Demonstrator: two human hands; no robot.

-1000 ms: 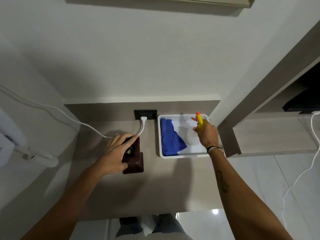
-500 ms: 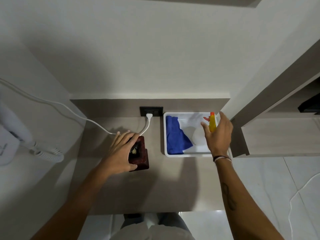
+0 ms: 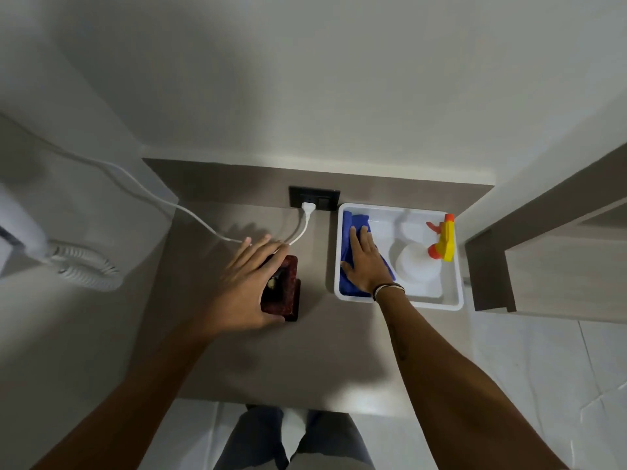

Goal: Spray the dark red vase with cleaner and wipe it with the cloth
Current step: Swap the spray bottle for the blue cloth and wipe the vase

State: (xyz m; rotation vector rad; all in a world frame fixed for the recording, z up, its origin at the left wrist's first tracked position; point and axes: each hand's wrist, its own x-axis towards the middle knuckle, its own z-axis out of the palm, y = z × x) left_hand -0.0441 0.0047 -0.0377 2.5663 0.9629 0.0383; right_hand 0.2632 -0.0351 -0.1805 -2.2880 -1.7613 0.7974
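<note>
Left of centre in the frame, we see the dark red vase [image 3: 284, 290] standing on the grey-brown counter [image 3: 237, 361], viewed from above so its square rim and dark mouth face us. The left hand [image 3: 246, 283] lies over the vase's left side, fingers spread and reaching toward the top of the frame, thumb wrapped round the lower edge near the base. The hand covers much of the vase; only its right half shows clearly.

To the right of the vase, just apart from it, sits a white tray [image 3: 454, 301]. The blue cloth [image 3: 349, 286] lies in the tray's left half, and the right hand [image 3: 368, 264] rests palm-down on top of it, fingers together and extended flat, thumb out toward the tray's left wall. We cannot tell whether the fingers have any of the fabric gathered beneath them. A dark band circles the wrist.

In the tray's right half the spray bottle [image 3: 420, 266] stands free of both hands, its white body topped by a yellow and orange trigger head.

Above the vase, a white plug [image 3: 308, 208] sits in a black wall socket [image 3: 314, 198], and its cord runs toward the upper left of the frame.
</note>
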